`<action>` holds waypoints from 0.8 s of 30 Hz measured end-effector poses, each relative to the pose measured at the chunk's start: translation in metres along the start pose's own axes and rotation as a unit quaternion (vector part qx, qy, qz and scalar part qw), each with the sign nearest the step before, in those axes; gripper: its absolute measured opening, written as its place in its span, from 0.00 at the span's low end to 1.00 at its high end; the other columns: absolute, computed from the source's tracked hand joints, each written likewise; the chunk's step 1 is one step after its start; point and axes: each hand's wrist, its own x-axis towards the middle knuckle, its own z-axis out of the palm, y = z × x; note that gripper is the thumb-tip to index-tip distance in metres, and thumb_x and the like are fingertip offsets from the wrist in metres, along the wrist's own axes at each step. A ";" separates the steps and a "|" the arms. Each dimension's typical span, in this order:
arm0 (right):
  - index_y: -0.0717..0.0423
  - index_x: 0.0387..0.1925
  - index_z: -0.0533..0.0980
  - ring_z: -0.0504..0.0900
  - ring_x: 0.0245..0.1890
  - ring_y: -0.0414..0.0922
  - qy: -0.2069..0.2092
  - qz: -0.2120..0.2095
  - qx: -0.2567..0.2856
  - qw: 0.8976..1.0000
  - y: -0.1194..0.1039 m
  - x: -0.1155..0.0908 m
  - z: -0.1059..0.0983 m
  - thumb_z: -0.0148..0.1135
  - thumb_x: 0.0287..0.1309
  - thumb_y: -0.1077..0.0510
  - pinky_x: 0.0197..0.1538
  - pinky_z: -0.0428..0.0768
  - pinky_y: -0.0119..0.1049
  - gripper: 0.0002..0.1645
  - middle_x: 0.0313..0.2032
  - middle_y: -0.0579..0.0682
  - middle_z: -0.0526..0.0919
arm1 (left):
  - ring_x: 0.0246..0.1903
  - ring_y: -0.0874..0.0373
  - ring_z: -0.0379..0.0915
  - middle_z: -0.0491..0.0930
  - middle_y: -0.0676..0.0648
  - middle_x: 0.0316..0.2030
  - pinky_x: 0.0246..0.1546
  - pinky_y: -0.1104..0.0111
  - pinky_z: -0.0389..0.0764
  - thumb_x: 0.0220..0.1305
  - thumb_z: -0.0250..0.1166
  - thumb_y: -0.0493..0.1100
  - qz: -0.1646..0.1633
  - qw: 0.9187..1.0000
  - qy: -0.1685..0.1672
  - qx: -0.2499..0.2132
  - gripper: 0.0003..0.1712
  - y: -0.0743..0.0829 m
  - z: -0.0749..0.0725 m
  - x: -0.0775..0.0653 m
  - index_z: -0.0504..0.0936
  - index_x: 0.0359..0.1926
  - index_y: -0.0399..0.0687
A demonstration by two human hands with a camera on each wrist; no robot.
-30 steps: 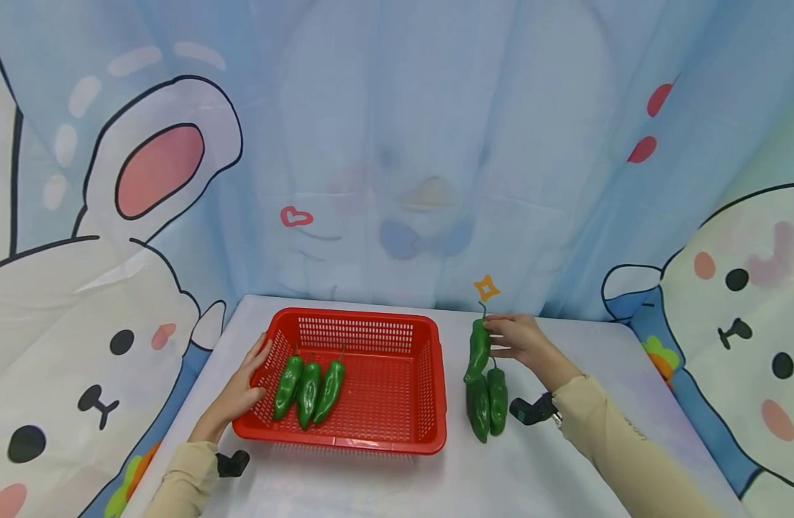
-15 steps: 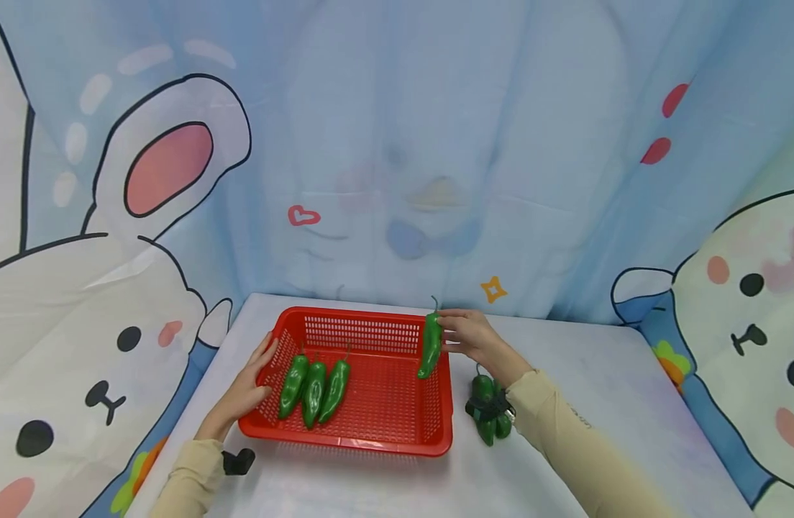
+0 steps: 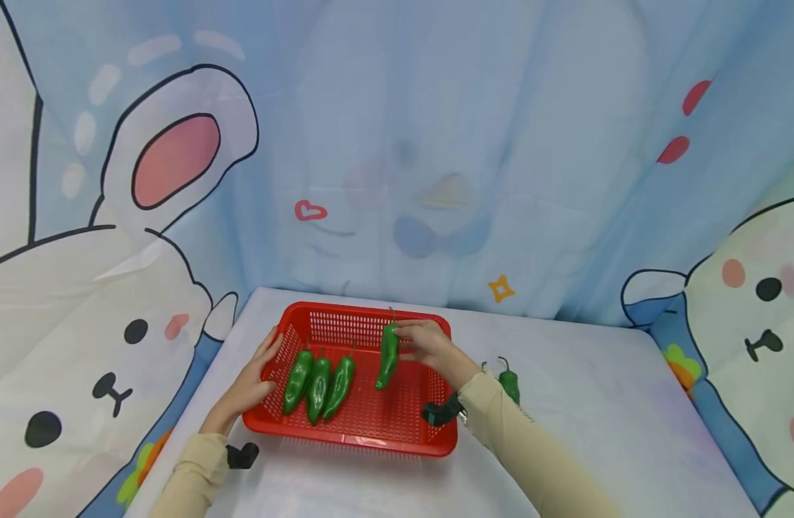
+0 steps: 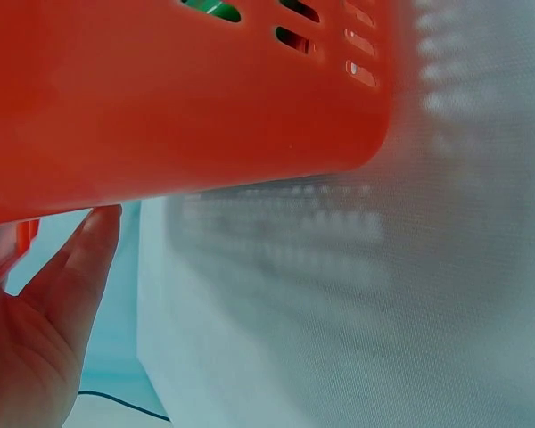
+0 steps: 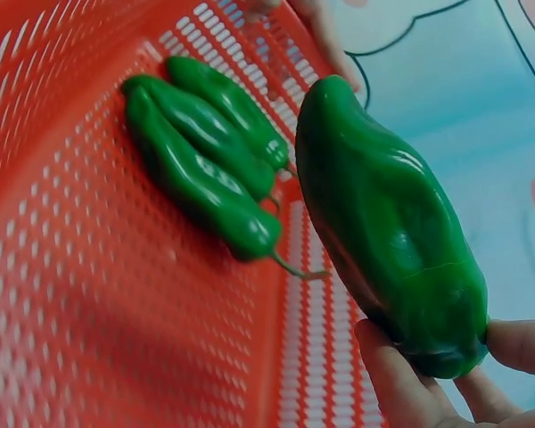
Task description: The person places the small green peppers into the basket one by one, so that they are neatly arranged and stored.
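My right hand (image 3: 426,344) pinches a green pepper (image 3: 388,356) near its stem end, over the inside of a red plastic basket (image 3: 397,440). Up close in the right wrist view, fingertips and thumb hold the wide end of this glossy pepper (image 5: 388,223), its tip pointing away. Three more peppers (image 3: 318,388) lie side by side in the basket's left part. My left hand (image 3: 244,385) rests against the left rim with its fingers fairly straight. The left wrist view shows that hand (image 4: 49,330) along the basket's outer wall (image 4: 187,107).
Right of the basket, a pepper (image 3: 510,383) lies on the white table (image 3: 598,403), and a second stem shows beside it; my right sleeve (image 3: 513,432) hides the rest. A printed blue curtain (image 3: 371,144) hangs behind the table.
My right hand has lifted the pepper off the table's right side and carried it left, across the basket's right rim. My left hand has stayed at the left rim.
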 end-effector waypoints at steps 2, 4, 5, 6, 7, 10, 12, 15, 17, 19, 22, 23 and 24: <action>0.71 0.63 0.70 0.78 0.56 0.61 -0.004 0.009 0.007 1.000 0.005 0.004 0.009 0.53 0.68 0.65 0.54 0.76 0.57 0.24 0.53 0.64 0.78 | 0.74 0.34 0.33 0.38 0.37 0.77 0.59 0.39 0.62 0.42 0.55 0.20 0.003 1.000 -0.002 -0.001 0.53 0.000 -0.001 0.000 0.52 0.75 0.33; 0.70 0.62 0.71 0.79 0.54 0.59 -0.004 0.017 0.011 1.000 0.011 0.007 0.017 0.52 0.68 0.66 0.53 0.76 0.57 0.23 0.52 0.63 0.79 | 0.74 0.34 0.33 0.38 0.37 0.77 0.59 0.39 0.62 0.42 0.55 0.20 0.003 1.000 -0.004 -0.002 0.53 0.000 -0.001 0.000 0.51 0.75 0.33; 0.70 0.61 0.71 0.80 0.52 0.59 -0.005 0.021 0.012 1.000 0.015 0.009 0.021 0.52 0.68 0.66 0.53 0.76 0.58 0.22 0.51 0.63 0.79 | 0.74 0.34 0.33 0.38 0.37 0.77 0.59 0.39 0.62 0.42 0.54 0.20 0.005 1.000 -0.005 -0.003 0.53 0.000 -0.002 0.000 0.51 0.75 0.33; 0.71 0.60 0.72 0.81 0.51 0.58 -0.005 0.022 0.013 1.000 0.018 0.011 0.024 0.52 0.68 0.66 0.52 0.77 0.58 0.22 0.49 0.62 0.80 | 0.74 0.34 0.33 0.38 0.36 0.77 0.59 0.39 0.62 0.42 0.55 0.20 0.006 1.000 -0.004 -0.006 0.53 0.000 -0.002 0.000 0.52 0.75 0.32; 0.70 0.60 0.72 0.82 0.49 0.57 -0.004 0.025 0.014 1.000 0.021 0.012 0.027 0.52 0.68 0.66 0.52 0.77 0.58 0.21 0.47 0.61 0.81 | 0.74 0.33 0.33 0.38 0.35 0.77 0.58 0.39 0.63 0.41 0.54 0.19 0.005 1.000 -0.004 -0.009 0.53 0.005 -0.002 0.000 0.52 0.74 0.31; 0.71 0.59 0.72 0.83 0.46 0.55 -0.003 0.028 0.010 1.000 0.030 0.017 0.033 0.53 0.67 0.67 0.52 0.77 0.59 0.21 0.44 0.59 0.82 | 0.73 0.32 0.34 0.39 0.33 0.76 0.58 0.39 0.63 0.41 0.54 0.18 0.004 1.000 0.000 -0.006 0.53 0.007 -0.002 -0.001 0.52 0.74 0.30; 0.71 0.60 0.72 0.82 0.46 0.55 -0.002 0.026 0.001 1.000 0.034 0.019 0.035 0.53 0.66 0.67 0.52 0.77 0.59 0.21 0.44 0.59 0.82 | 0.74 0.32 0.34 0.39 0.33 0.76 0.59 0.38 0.62 0.41 0.54 0.18 0.003 1.000 0.001 -0.002 0.53 0.007 -0.002 0.000 0.52 0.74 0.30; 0.71 0.61 0.71 0.82 0.48 0.56 -0.001 0.029 -0.013 1.000 0.042 0.022 0.038 0.53 0.66 0.67 0.51 0.78 0.58 0.23 0.46 0.60 0.81 | 0.74 0.34 0.33 0.39 0.35 0.77 0.60 0.38 0.61 0.42 0.54 0.19 0.003 1.000 0.000 0.003 0.53 0.001 -0.001 0.001 0.51 0.75 0.32; 0.72 0.60 0.71 0.82 0.49 0.57 0.002 0.030 -0.025 0.999 0.046 0.023 0.040 0.53 0.65 0.68 0.50 0.78 0.57 0.23 0.47 0.61 0.81 | 0.74 0.34 0.33 0.39 0.35 0.77 0.60 0.39 0.61 0.42 0.54 0.20 0.001 1.000 0.001 0.004 0.53 0.000 0.000 0.000 0.51 0.75 0.33; 0.71 0.59 0.72 0.82 0.48 0.57 0.007 0.034 -0.033 0.999 0.050 0.024 0.042 0.54 0.64 0.68 0.49 0.79 0.55 0.23 0.47 0.62 0.81 | 0.74 0.34 0.34 0.39 0.35 0.77 0.59 0.39 0.62 0.41 0.55 0.20 0.001 1.000 0.002 0.004 0.53 0.001 0.000 0.000 0.52 0.75 0.33; 0.72 0.57 0.73 0.84 0.46 0.57 0.013 0.034 -0.053 0.998 0.056 0.026 0.044 0.55 0.63 0.68 0.46 0.81 0.53 0.21 0.46 0.63 0.82 | 0.74 0.33 0.34 0.40 0.36 0.77 0.59 0.40 0.63 0.42 0.55 0.21 -0.002 1.000 0.004 0.006 0.53 0.003 -0.001 -0.001 0.52 0.75 0.33; 0.72 0.56 0.74 0.84 0.44 0.57 0.014 0.035 -0.058 0.998 0.058 0.027 0.045 0.56 0.63 0.68 0.44 0.82 0.53 0.20 0.45 0.63 0.82 | 0.74 0.33 0.35 0.40 0.36 0.77 0.59 0.40 0.64 0.42 0.55 0.20 -0.004 1.000 0.005 0.006 0.53 0.003 -0.001 -0.001 0.53 0.75 0.34; 0.72 0.55 0.74 0.85 0.43 0.56 0.015 0.036 -0.064 0.997 0.059 0.028 0.046 0.56 0.63 0.67 0.43 0.82 0.52 0.20 0.44 0.63 0.82 | 0.74 0.34 0.34 0.40 0.36 0.77 0.59 0.40 0.64 0.42 0.55 0.20 -0.004 1.000 0.006 0.005 0.53 0.004 -0.001 -0.001 0.53 0.75 0.34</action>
